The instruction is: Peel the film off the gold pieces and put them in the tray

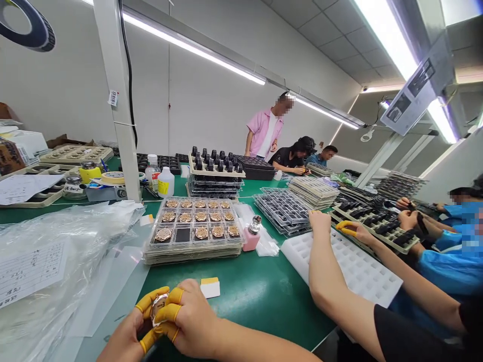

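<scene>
Low in the head view, my left hand and my right hand close together around a round rose-gold watch case. Yellow finger cots cover several fingertips on both hands. The case is tilted on edge, partly hidden by the fingers. Beyond the hands lies a stack of trays; its clear top tray holds several round gold watch cases in rows. One front-row compartment shows only its dark bottom. A small white and yellow pad lies on the green bench just past my right hand.
A pink pump bottle stands right of the trays. Plastic bags cover the left. At right, a co-worker's arms reach over a white foam tray. Racked watches, white bottles and a post stand behind.
</scene>
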